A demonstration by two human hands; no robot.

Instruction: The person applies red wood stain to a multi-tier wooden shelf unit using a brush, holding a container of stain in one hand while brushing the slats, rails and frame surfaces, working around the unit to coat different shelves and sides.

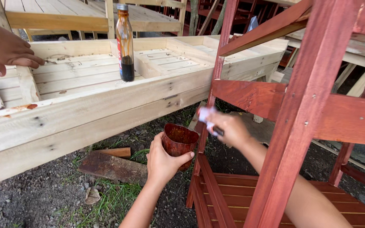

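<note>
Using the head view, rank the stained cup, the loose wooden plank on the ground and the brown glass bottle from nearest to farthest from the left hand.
1. Stained cup: held in the left hand.
2. Loose wooden plank: on the ground, just left of that hand.
3. Brown glass bottle: upright on the pale wooden frame, up and beyond.

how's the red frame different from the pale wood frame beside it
The red frame is stained dark red; the pale frame is bare, unstained wood. The red one stands tilted with slanted rails; the pale one lies flat and bears a bottle. Both are slatted timber.
</note>
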